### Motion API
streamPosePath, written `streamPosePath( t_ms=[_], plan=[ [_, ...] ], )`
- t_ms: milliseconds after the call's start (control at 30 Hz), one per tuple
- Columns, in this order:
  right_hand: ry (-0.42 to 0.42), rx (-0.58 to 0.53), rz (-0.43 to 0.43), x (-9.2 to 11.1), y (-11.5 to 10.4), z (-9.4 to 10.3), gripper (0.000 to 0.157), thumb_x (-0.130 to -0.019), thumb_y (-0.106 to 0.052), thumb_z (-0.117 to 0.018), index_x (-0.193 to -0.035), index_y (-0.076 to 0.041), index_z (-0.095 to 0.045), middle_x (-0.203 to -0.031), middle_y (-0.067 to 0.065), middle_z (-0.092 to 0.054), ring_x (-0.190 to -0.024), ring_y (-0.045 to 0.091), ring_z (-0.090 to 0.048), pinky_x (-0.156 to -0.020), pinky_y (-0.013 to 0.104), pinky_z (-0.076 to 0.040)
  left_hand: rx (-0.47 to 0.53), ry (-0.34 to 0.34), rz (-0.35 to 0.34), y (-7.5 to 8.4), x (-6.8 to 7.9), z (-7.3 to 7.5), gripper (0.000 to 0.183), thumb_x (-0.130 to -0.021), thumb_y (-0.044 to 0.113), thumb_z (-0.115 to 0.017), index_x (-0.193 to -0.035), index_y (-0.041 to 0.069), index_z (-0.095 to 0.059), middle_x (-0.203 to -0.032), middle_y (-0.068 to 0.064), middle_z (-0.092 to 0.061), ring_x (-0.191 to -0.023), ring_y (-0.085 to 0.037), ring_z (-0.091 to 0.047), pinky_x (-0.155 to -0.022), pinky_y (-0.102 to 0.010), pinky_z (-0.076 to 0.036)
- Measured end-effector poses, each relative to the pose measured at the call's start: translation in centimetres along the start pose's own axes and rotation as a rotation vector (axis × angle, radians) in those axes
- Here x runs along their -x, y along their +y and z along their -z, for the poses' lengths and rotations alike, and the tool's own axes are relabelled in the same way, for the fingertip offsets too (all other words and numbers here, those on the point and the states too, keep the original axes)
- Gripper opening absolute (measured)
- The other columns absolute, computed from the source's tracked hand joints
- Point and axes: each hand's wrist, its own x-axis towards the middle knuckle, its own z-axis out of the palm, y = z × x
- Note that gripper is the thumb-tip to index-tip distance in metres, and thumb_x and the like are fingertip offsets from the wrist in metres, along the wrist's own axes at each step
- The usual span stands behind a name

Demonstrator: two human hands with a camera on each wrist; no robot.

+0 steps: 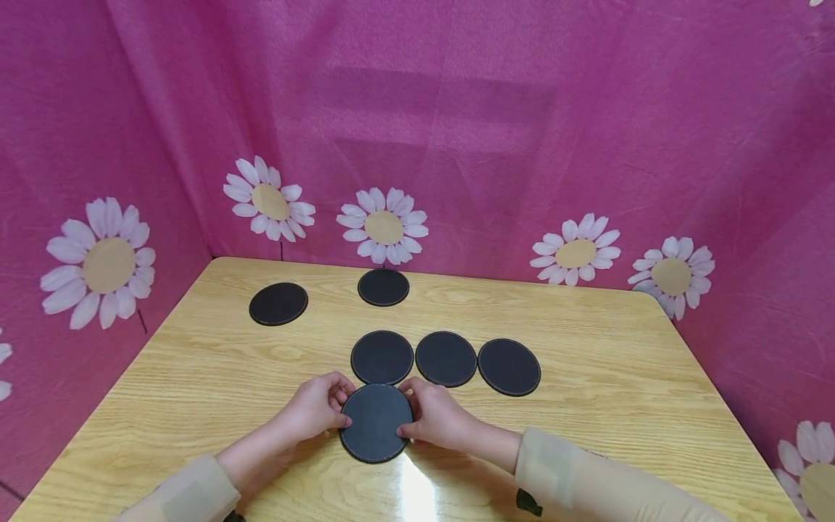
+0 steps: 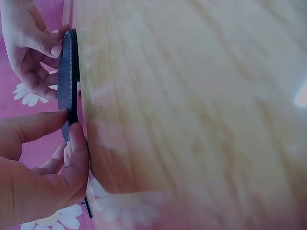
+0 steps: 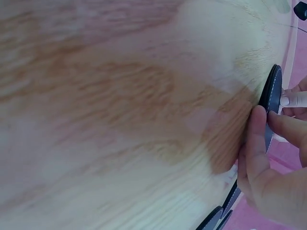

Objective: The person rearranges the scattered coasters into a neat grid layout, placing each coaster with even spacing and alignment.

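Between both hands is a round black coaster (image 1: 376, 424) with a stitched rim, at the near middle of the table. My left hand (image 1: 318, 407) pinches its left edge, thumb on top and fingers at the side. On the opposite edge my right hand (image 1: 435, 416) pinches it the same way. Seen edge-on in the left wrist view, the coaster (image 2: 66, 86) shows a second dark layer against it; I cannot tell how many are stacked. Just beyond it lies another black coaster (image 1: 382, 357), its near edge touching or overlapped by the held one in the head view.
To the right of that coaster, a middle coaster (image 1: 446, 359) and a right-hand coaster (image 1: 509, 367) continue the row. Farther back lie a left coaster (image 1: 278, 304) and a back coaster (image 1: 383, 288). A pink flowered cloth (image 1: 450, 145) surrounds the wooden table (image 1: 587, 435).
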Motion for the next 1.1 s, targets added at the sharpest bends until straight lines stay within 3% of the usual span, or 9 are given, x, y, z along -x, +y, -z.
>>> streamPosePath(
  t_ms=[200, 467, 767, 1100],
  plan=[
    [0.015, 0.072, -0.023, -0.06, -0.20, 0.00, 0.052, -0.064, -0.013, -0.085, -0.108, 0.002, -0.060, -0.090, 0.007, -0.058, -0.086, 0.019, -0.054, -0.076, 0.028, -0.047, -0.014, -0.002, 0.020, 0.21, -0.05, -0.20, 0.039, -0.061, -0.013, -0.079, -0.093, 0.001, -0.062, -0.076, -0.004, -0.051, -0.067, -0.015, -0.046, -0.056, -0.020, -0.039],
    [0.019, 0.116, -0.031, -0.22, -0.27, -0.14, 0.049, -0.062, -0.014, -0.086, -0.104, 0.002, -0.064, -0.088, 0.006, -0.056, -0.083, 0.017, -0.050, -0.075, 0.027, -0.046, -0.043, -0.006, 0.012, 0.28, 0.14, -0.26, 0.037, -0.062, -0.012, -0.079, -0.093, 0.000, -0.062, -0.076, -0.004, -0.052, -0.067, -0.014, -0.046, -0.058, -0.020, -0.040],
    [0.012, 0.125, -0.018, -0.36, -0.22, -0.13, 0.048, -0.063, -0.015, -0.086, -0.103, 0.001, -0.066, -0.085, 0.004, -0.055, -0.081, 0.015, -0.049, -0.072, 0.025, -0.045, -0.119, -0.001, -0.091, 0.17, 0.04, -0.19, 0.036, -0.060, -0.010, -0.080, -0.090, -0.001, -0.062, -0.072, -0.004, -0.053, -0.064, -0.012, -0.046, -0.058, -0.019, -0.040],
    [0.005, 0.121, -0.024, -0.56, 0.04, -0.18, 0.050, -0.063, -0.019, -0.086, -0.106, -0.001, -0.067, -0.088, 0.003, -0.055, -0.082, 0.016, -0.050, -0.072, 0.025, -0.044, -0.174, 0.001, -0.128, -0.01, -0.10, -0.03, 0.033, -0.060, -0.009, -0.080, -0.087, 0.000, -0.063, -0.070, -0.002, -0.053, -0.063, -0.010, -0.046, -0.059, -0.019, -0.039]
  ],
)
